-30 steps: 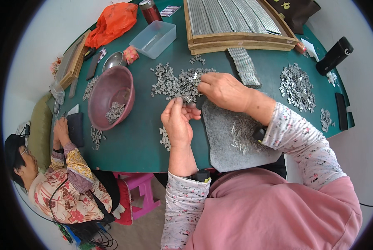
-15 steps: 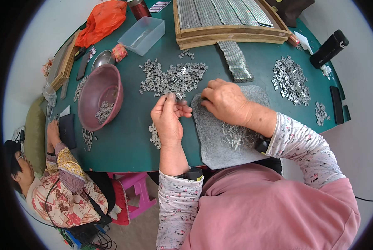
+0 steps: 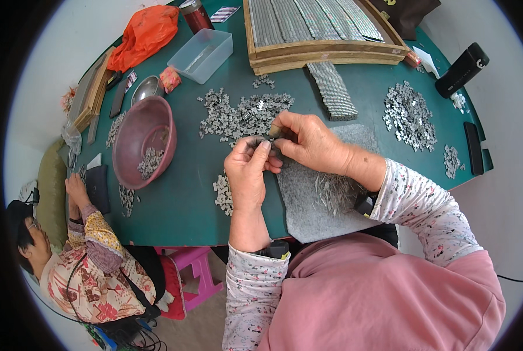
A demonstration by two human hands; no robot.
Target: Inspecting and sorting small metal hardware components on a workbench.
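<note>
My left hand pinches a small silver metal piece between thumb and fingertips, now mostly covered by the fingers. Against it, my right hand brings its thumb and forefinger together; whatever they pinch is too small to make out. Both hands meet above the left edge of a grey felt mat. On this mat, below my right wrist, lies a heap of thin metal pins. Just beyond my hands spreads a loose pile of small metal pieces. A smaller cluster of pieces lies left of my left forearm.
A strip of joined metal pieces lies before a wooden tray holding similar strips. Right are another pile and a black bottle. Left stand a pink bowl and a clear plastic box. A co-worker sits left.
My right hand has lifted off the mat's upper edge and moved left to meet my left hand's fingertips. My left hand has shifted slightly right. The view has moved a little.
</note>
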